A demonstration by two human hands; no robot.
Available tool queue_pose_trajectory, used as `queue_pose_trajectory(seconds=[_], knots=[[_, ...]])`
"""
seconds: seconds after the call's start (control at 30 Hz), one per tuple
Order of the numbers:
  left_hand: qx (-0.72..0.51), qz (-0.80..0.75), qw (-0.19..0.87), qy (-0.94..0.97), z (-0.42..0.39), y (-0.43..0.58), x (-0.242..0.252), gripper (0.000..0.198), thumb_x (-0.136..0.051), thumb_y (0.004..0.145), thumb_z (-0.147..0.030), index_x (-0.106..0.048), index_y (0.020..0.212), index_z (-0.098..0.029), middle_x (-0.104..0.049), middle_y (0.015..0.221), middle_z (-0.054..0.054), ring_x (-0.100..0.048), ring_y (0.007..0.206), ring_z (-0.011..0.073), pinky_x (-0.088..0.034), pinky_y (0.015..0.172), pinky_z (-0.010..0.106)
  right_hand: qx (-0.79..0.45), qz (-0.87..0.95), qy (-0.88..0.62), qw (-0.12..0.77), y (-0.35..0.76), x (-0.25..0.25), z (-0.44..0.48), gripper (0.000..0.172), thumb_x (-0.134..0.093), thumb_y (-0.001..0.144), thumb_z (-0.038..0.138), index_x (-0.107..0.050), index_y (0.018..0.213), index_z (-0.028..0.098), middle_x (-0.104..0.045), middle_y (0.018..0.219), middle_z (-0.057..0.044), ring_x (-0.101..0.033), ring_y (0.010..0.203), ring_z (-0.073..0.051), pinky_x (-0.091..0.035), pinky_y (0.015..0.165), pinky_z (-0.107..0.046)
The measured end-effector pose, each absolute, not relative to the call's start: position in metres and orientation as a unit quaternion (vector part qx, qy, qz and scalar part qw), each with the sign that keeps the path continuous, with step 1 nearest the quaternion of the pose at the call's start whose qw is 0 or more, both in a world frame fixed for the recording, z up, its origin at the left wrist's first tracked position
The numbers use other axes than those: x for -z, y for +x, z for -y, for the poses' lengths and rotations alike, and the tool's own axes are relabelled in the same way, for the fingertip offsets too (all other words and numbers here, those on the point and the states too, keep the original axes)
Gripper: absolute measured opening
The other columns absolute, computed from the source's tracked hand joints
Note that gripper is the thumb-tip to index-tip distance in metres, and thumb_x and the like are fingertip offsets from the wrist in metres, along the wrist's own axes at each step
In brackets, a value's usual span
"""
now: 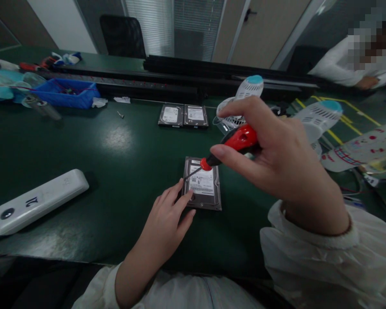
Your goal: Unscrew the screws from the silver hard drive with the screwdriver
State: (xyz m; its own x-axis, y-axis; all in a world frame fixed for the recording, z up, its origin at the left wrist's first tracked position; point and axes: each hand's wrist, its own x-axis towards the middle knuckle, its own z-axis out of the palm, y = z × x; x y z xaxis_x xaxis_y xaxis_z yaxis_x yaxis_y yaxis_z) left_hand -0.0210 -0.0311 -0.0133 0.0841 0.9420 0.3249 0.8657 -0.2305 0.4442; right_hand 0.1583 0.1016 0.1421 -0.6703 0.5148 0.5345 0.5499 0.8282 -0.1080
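Observation:
A hard drive point(209, 198) lies label up on the green table in front of me. My right hand point(270, 150) is closed around the red and black handle of a screwdriver point(241, 138). Its thin shaft slants down to the left, and the tip meets the drive's left edge near my fingertips. My left hand point(169, 219) rests at the drive's lower left with fingers stretched out, the fingertips touching the drive's edge and top. Farther back, two more hard drives point(183, 116) lie side by side.
At left lies a white handheld device point(41, 201) marked 21. A blue bin point(67, 93) and a small screw-like piece point(120, 115) are behind it. White fans with blue tops point(320, 116) and a patterned bottle-like object point(363, 146) stand right. Another person point(341, 64) sits at far right.

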Motion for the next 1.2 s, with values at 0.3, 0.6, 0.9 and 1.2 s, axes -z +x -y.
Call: queue_pose_trajectory(seconds=[0.3,0.6,0.9,1.2], knots=[[-0.274,-0.615,0.069,0.736,0.0299,-0.0216,0.0117,0.036,-0.051,0.104,-0.023,-0.063,0.137,-0.016,-0.058,0.152,0.019,-0.062,0.133,0.0347,-0.058,0.103,0.056,0.009,0.911,-0.310,0.270,0.1579,-0.1443,-0.1004,0.049,-0.058,0.093,0.048,-0.051,0.131,0.019,-0.065,0.087,-0.003,-0.054,0.060,-0.016,-0.037,0.060,-0.031],[-0.278,-0.615,0.073,0.735,0.0306,-0.0228,0.0126,0.037,-0.051,0.104,-0.023,-0.062,0.139,-0.018,-0.058,0.154,0.019,-0.061,0.135,0.0349,-0.057,0.104,0.058,-0.027,0.918,-0.287,0.271,0.1583,-0.1457,-0.1013,0.044,-0.062,0.092,0.045,-0.052,0.128,0.022,-0.060,0.076,0.001,-0.047,0.055,-0.012,-0.032,0.057,-0.029],[-0.278,-0.604,0.051,0.745,0.0297,-0.0236,0.0107,0.036,-0.052,0.104,-0.021,-0.064,0.136,-0.012,-0.060,0.149,0.023,-0.064,0.129,0.0371,-0.060,0.098,0.057,-0.058,0.918,-0.285,0.268,0.1598,-0.1476,-0.1024,0.048,-0.063,0.090,0.042,-0.050,0.129,0.018,-0.064,0.093,-0.003,-0.052,0.059,-0.013,-0.035,0.060,-0.030],[-0.266,-0.610,0.059,0.744,0.0299,-0.0233,0.0097,0.036,-0.051,0.104,-0.022,-0.062,0.137,-0.015,-0.059,0.151,0.020,-0.064,0.131,0.0348,-0.060,0.101,0.056,-0.090,0.919,-0.265,0.278,0.1605,-0.1479,-0.1023,0.041,-0.065,0.085,0.027,-0.050,0.122,0.022,-0.063,0.093,-0.001,-0.052,0.063,-0.013,-0.039,0.061,-0.030]])
